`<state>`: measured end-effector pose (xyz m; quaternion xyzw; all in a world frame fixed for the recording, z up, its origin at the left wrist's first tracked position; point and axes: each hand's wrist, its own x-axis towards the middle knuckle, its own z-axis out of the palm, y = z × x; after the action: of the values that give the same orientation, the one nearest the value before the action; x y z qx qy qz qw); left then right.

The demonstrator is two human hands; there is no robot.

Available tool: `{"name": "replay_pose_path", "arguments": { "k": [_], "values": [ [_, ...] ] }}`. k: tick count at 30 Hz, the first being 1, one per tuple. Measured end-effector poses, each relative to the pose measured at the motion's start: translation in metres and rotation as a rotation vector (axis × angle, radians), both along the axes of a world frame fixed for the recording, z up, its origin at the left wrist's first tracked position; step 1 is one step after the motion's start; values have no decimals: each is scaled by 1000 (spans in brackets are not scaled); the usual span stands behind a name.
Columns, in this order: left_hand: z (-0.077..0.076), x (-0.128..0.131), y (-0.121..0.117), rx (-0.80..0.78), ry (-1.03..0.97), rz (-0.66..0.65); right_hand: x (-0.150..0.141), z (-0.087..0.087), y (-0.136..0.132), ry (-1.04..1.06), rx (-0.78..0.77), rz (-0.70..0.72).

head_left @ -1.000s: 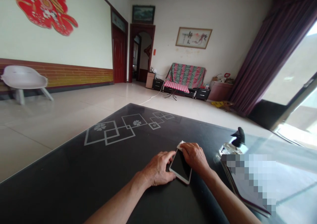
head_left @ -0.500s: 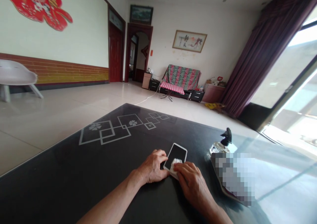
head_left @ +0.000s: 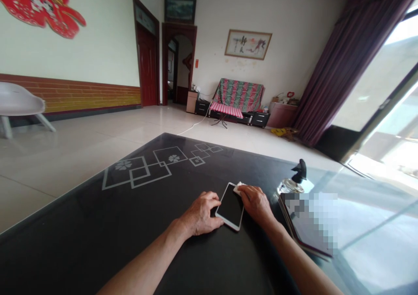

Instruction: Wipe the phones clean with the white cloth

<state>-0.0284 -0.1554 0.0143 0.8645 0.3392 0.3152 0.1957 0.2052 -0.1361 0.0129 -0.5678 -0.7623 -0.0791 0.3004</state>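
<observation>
A white-framed smartphone (head_left: 230, 208) lies face up on the black table (head_left: 130, 225), its dark screen largely uncovered. My left hand (head_left: 203, 214) grips the phone along its left side, fingers at the edge and thumb near the lower left corner. Pinched under the fingers of my right hand (head_left: 256, 204) is a folded white tissue (head_left: 239, 188), pressed at the phone's upper right corner. Part of the tissue is hidden by those fingers.
Right of my right hand stands a clear bottle with a black spray head (head_left: 298, 171). In front of it lies a flat dark-edged object (head_left: 308, 229), partly blurred out. Beyond the table are a white chair (head_left: 21, 99) and a pink-striped stool (head_left: 226, 109).
My right hand has moved the tissue up and right, from the lower part of the screen to the upper right corner. The left hand stays at the phone's left side.
</observation>
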Motion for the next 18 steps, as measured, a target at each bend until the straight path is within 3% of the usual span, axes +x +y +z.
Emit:
{"name": "replay_pose_path", "arguments": {
  "k": [4, 12, 15, 18],
  "values": [
    [-2, 0, 0, 6, -8, -5, -7, 0, -21, 12, -4, 24],
    [0, 0, -1, 1, -20, -3, -30, 8, -95, 62, -89, 155],
    [1, 0, -2, -1, -26, -1, -30, 8, -98, 99, -84, 166],
    [3, 0, -4, -18, -34, -6, -25, 5, -84, 140, -35, 116]
  ]
}}
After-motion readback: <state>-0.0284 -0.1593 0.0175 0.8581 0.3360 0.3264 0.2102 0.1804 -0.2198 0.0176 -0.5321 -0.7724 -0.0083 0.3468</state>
